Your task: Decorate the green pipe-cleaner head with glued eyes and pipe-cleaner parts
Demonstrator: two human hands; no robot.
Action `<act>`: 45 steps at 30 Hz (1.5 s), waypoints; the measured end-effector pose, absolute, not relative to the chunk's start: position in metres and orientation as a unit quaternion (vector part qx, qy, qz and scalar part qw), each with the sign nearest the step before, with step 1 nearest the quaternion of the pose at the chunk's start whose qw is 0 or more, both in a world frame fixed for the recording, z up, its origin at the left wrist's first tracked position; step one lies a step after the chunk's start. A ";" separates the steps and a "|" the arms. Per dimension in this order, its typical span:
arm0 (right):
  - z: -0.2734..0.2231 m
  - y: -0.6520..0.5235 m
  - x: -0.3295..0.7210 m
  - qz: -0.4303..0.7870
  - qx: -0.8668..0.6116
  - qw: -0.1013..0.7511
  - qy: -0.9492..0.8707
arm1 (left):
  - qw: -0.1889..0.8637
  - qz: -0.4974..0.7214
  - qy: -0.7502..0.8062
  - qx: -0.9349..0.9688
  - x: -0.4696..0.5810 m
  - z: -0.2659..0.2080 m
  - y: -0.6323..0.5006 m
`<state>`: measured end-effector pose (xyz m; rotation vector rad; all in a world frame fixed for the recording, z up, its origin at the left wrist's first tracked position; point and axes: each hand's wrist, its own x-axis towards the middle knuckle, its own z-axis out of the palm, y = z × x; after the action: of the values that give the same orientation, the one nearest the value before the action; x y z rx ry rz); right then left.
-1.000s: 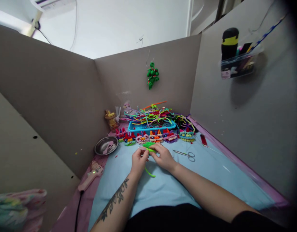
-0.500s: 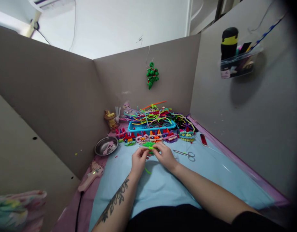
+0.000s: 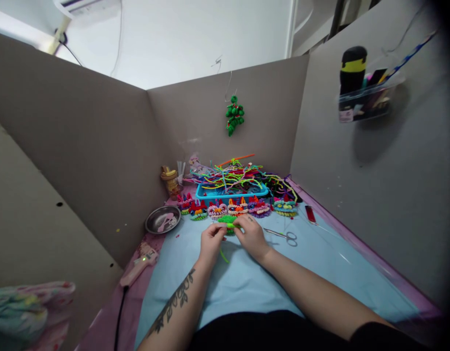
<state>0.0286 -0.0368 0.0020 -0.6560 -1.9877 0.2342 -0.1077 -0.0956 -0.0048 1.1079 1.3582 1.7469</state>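
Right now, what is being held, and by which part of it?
A green fuzzy piece, held at its left and right sides by left hand and right hand respectively; the exact pinch points cannot be told.

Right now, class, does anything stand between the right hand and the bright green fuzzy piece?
Nothing visible does: the right hand touches the green piece directly. The scissors lie off to that hand's right, clear of both.

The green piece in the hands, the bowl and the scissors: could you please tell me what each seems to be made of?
Green piece: apparently pipe cleaner, matte, from its fuzzy, bumpy look, though yarn is possible.
Bowl: probably stainless steel, from its grey wall and soft shine.
Scissors: metal, likely steel, smooth-looking, from their silvery colour.
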 end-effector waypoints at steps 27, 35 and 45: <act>-0.001 -0.036 0.027 0.113 -0.214 0.413 -0.878 | 0.240 0.668 0.530 0.465 -0.104 -0.001 -0.096; -0.003 -0.037 0.028 0.091 -0.246 0.422 -0.868 | 0.241 0.649 0.541 0.477 -0.103 0.003 -0.098; -0.001 -0.037 0.029 0.069 -0.272 0.438 -0.854 | 0.255 0.642 0.550 0.470 -0.104 0.000 -0.097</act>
<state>0.0286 -0.0371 -0.0010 -0.6774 -2.1238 0.1725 -0.1037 -0.0968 0.0002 1.2755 1.4930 1.7441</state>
